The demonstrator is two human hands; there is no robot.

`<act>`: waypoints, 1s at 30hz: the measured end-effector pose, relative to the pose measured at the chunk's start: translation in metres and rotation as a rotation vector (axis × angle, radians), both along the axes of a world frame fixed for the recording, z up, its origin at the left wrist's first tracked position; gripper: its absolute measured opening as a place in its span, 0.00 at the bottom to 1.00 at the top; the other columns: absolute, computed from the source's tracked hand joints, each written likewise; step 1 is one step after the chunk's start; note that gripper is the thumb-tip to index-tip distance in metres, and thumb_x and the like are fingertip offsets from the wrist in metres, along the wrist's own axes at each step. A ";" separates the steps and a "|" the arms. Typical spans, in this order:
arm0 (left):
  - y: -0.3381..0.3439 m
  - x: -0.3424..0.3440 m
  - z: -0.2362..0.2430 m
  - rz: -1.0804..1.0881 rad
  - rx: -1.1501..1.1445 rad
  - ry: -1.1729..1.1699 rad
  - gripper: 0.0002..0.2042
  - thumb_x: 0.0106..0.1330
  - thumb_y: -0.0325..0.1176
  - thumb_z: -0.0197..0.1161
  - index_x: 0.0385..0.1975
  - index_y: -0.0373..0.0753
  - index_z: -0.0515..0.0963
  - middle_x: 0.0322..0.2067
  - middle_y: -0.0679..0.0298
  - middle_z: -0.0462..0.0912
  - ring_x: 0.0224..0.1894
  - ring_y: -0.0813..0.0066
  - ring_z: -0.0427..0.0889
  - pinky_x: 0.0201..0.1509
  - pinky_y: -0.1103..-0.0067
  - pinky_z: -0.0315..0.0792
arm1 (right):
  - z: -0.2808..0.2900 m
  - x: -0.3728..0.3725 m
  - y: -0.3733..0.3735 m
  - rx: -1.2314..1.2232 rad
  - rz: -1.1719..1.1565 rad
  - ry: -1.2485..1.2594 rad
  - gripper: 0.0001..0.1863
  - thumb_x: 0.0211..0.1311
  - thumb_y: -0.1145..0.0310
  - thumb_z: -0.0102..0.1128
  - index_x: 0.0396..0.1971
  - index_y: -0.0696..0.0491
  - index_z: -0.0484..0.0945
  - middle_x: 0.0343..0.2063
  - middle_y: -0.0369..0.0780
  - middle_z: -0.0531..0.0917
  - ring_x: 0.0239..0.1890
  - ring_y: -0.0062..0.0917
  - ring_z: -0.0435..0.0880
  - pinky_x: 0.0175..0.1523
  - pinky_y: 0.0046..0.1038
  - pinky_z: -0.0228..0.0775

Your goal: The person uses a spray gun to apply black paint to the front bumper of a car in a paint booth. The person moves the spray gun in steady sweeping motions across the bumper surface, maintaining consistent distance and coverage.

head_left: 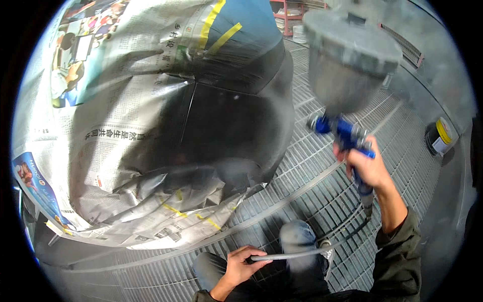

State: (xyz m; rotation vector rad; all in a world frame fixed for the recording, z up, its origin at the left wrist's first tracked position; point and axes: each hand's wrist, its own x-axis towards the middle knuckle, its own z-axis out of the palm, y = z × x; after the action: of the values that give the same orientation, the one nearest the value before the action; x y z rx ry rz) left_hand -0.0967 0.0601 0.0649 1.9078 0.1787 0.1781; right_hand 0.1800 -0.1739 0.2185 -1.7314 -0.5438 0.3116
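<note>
My right hand [366,165] is wrapped round the handle of a blue spray gun [347,135], held up to the right of a car body panel. A large grey paint cup [347,60] sits on top of the gun. From the bottom of the handle a grey air hose [302,254] loops down and back to the left. Low in the view, my left hand [240,266] pinches that hose near my knees. The curved panel [229,126] in front of me has a dark, sprayed-looking patch, with newspaper masking [126,116] around its left and lower sides.
Yellow masking tape [225,38] holds the paper near a blue painted area [251,25]. Under me runs a metal grating floor [322,186]. By the right wall stands a black can with a yellow rim [438,137]. A red rack [288,16] is at the back.
</note>
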 end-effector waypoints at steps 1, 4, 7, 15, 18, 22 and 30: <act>0.002 -0.002 0.002 0.020 -0.007 -0.033 0.12 0.47 0.28 0.79 0.30 0.35 0.84 0.28 0.63 0.84 0.30 0.78 0.81 0.33 0.83 0.74 | 0.016 -0.002 0.004 -0.025 -0.130 -0.032 0.10 0.47 0.73 0.52 0.30 0.59 0.77 0.23 0.33 0.76 0.19 0.14 0.72 0.20 0.18 0.63; 0.012 -0.007 0.001 0.077 -0.034 -0.117 0.12 0.45 0.26 0.80 0.29 0.33 0.83 0.28 0.62 0.83 0.30 0.77 0.81 0.34 0.82 0.74 | 0.027 -0.003 0.005 -0.005 -0.215 -0.154 0.07 0.48 0.71 0.54 0.28 0.56 0.74 0.21 0.30 0.71 0.17 0.11 0.63 0.21 0.17 0.58; 0.022 -0.021 -0.003 0.079 -0.092 -0.066 0.12 0.46 0.26 0.79 0.29 0.33 0.83 0.29 0.62 0.83 0.30 0.77 0.81 0.34 0.82 0.74 | 0.022 -0.028 0.004 -0.056 -0.008 -0.028 0.10 0.51 0.68 0.57 0.34 0.54 0.76 0.23 0.29 0.74 0.19 0.11 0.70 0.24 0.16 0.65; 0.038 -0.048 -0.007 -0.054 -0.135 -0.073 0.12 0.47 0.25 0.78 0.30 0.34 0.83 0.29 0.62 0.84 0.31 0.78 0.82 0.34 0.83 0.74 | 0.028 -0.113 0.040 -0.081 0.490 0.219 0.18 0.53 0.74 0.57 0.46 0.61 0.78 0.28 0.33 0.79 0.28 0.14 0.76 0.33 0.17 0.70; 0.034 -0.055 -0.009 -0.072 -0.162 -0.114 0.12 0.47 0.25 0.78 0.30 0.34 0.83 0.29 0.62 0.84 0.31 0.79 0.82 0.35 0.83 0.74 | 0.049 -0.103 0.048 -0.080 0.243 0.168 0.11 0.51 0.74 0.58 0.34 0.59 0.81 0.24 0.35 0.80 0.25 0.16 0.80 0.24 0.19 0.74; 0.041 -0.060 0.000 -0.012 -0.152 -0.131 0.11 0.47 0.25 0.78 0.29 0.33 0.82 0.29 0.62 0.84 0.32 0.80 0.82 0.35 0.84 0.74 | 0.097 -0.078 0.054 -0.055 0.004 -0.125 0.09 0.48 0.75 0.57 0.31 0.60 0.78 0.27 0.35 0.81 0.25 0.17 0.80 0.23 0.19 0.75; 0.057 -0.069 -0.027 0.018 -0.319 -0.122 0.11 0.49 0.17 0.74 0.31 0.30 0.80 0.32 0.61 0.82 0.35 0.77 0.83 0.39 0.82 0.78 | 0.124 -0.115 0.073 -0.229 -0.047 -0.141 0.10 0.48 0.71 0.56 0.33 0.53 0.75 0.23 0.30 0.74 0.21 0.12 0.71 0.24 0.18 0.65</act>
State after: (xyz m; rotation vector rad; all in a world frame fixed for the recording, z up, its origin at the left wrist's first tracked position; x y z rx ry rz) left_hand -0.1662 0.1174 0.0379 1.5736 0.1331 0.2610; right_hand 0.0651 -0.1005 0.3426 -1.9954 -0.5869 0.2257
